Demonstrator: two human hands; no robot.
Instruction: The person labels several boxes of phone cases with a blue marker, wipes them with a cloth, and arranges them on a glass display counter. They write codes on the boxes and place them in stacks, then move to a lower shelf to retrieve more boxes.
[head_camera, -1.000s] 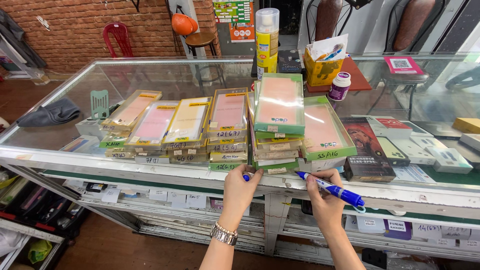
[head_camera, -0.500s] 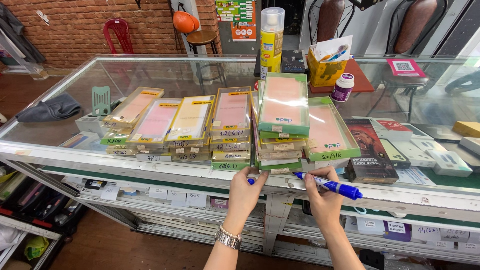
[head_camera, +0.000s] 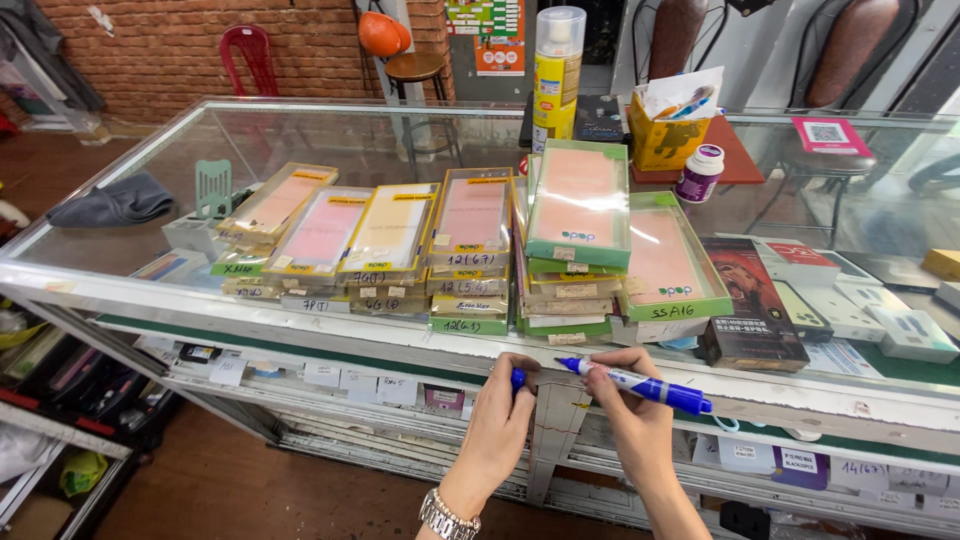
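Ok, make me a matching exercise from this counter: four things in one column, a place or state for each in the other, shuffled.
1 blue marker
2 marker cap
3 spray can
4 grey cloth

A far left of the glass top
B in the left hand
C upright at the back
D in the right hand, tip uncovered

Pairs: 1-D, 2-B, 3-C, 4-A

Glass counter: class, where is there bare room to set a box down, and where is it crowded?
Bare glass counter lies behind the box stacks, between the grey cloth and the spray can. The front and right side are crowded.
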